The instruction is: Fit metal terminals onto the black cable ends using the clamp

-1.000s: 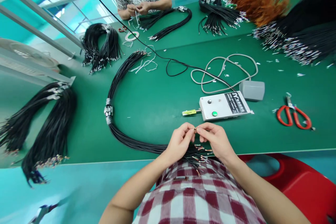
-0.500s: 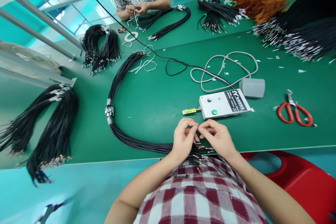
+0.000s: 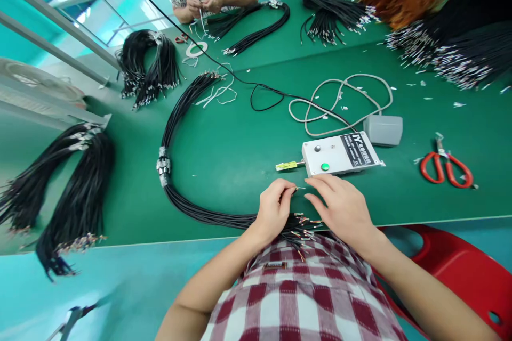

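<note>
My left hand (image 3: pixel 275 205) pinches the end of a black cable, whose thin pale wire tips (image 3: pixel 300 188) stick out past the fingertips. My right hand (image 3: pixel 340 205) is just to the right, thumb and fingers apart, with nothing visible between them. Under and beside my left hand runs a curved bundle of black cables (image 3: pixel 208 214), with silver connectors (image 3: pixel 163 166) bunched at its middle. Loose stripped ends (image 3: pixel 304 226) of the bundle fan out at the table edge, against the checked shirt. Just beyond my hands lies a white box (image 3: pixel 340 154) with a green button and a yellow-green tip (image 3: pixel 288 165).
Red-handled cutters (image 3: pixel 446 168) lie to the right, near a grey adapter (image 3: pixel 383 130) and its looped cord. More black cable bundles (image 3: pixel 150 66) stand left and far right. Across the green table (image 3: pixel 240 138) a co-worker's hands (image 3: pixel 206 4) handle a white strand. A red stool (image 3: pixel 452 272) is beside me.
My right hand has come away from the pinched wires and opened, moving slightly right. My left hand still holds the cable end, and its wire tips now show.
</note>
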A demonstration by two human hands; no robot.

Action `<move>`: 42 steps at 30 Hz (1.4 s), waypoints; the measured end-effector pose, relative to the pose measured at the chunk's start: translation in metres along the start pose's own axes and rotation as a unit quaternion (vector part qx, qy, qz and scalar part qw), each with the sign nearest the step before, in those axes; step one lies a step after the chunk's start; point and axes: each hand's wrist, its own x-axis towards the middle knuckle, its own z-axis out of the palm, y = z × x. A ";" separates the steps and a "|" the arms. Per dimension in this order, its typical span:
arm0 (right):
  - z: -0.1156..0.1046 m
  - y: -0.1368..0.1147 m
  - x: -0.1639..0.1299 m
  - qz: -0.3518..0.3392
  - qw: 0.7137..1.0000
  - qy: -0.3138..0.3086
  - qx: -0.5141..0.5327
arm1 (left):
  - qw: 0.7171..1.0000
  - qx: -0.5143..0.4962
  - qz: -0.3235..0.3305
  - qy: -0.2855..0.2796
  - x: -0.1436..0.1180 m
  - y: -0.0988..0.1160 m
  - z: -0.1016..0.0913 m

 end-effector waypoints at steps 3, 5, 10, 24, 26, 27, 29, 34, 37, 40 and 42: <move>0.002 -0.008 0.011 -0.082 0.993 -0.014 -0.084 | 0.995 0.059 0.080 -0.022 0.002 0.001 -0.005; 0.006 -0.010 0.018 -0.124 0.987 -0.025 -0.101 | 0.981 0.125 0.138 -0.056 0.004 0.000 -0.013; 0.010 -0.004 0.036 -0.160 0.981 0.004 -0.114 | 0.952 0.211 0.199 -0.101 0.020 -0.015 -0.044; 0.040 0.003 0.072 -0.125 0.955 -0.055 -0.262 | 0.998 0.067 0.017 -0.010 0.044 -0.038 -0.055; 0.039 0.004 0.073 -0.126 0.954 -0.062 -0.264 | 0.998 0.064 0.019 -0.013 0.044 -0.039 -0.055; 0.039 0.004 0.074 -0.127 0.955 -0.062 -0.262 | 0.998 0.065 0.021 -0.016 0.045 -0.039 -0.055; 0.039 0.005 0.075 -0.131 0.956 -0.064 -0.255 | 0.997 0.070 0.024 -0.022 0.045 -0.040 -0.055; 0.038 0.009 0.083 -0.141 0.956 -0.096 -0.238 | 0.994 0.094 0.041 -0.034 0.049 -0.044 -0.052; 0.036 0.010 0.088 -0.143 0.957 -0.109 -0.229 | 0.992 0.110 0.047 -0.037 0.052 -0.047 -0.050; 0.034 0.008 0.090 -0.135 0.958 -0.115 -0.224 | 0.991 0.119 0.049 -0.043 0.054 -0.049 -0.048; 0.033 0.008 0.090 -0.131 0.959 -0.119 -0.222 | 0.990 0.123 0.051 -0.049 0.055 -0.050 -0.046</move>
